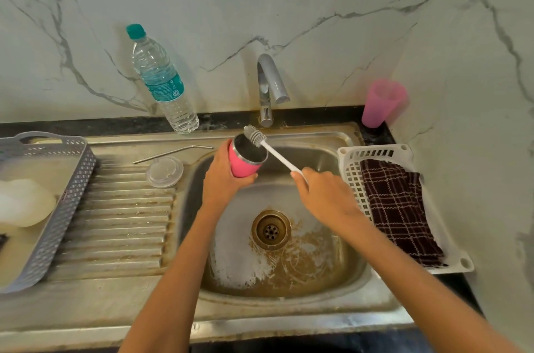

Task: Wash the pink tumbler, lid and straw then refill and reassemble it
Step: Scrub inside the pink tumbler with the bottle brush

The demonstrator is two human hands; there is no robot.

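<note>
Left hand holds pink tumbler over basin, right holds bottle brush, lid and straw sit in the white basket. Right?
Not the white basket: head view shows lid and straw on the drainboard left of the basin. Pink tumbler in left hand, bottle brush in right hand: correct.

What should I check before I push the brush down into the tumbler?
1. Left hand grips the pink tumbler over the sink basin: ok.
2. Right hand holds the bottle brush by its white handle: ok.
3. Bristles inside the tumbler mouth: not ok, they sit at the far rim.
4. Water running from the faucet: not ok, no stream visible.
5. Soap on the bristles: cannot tell.
6. Clear lid and metal straw set aside on the drainboard: ok.
</note>
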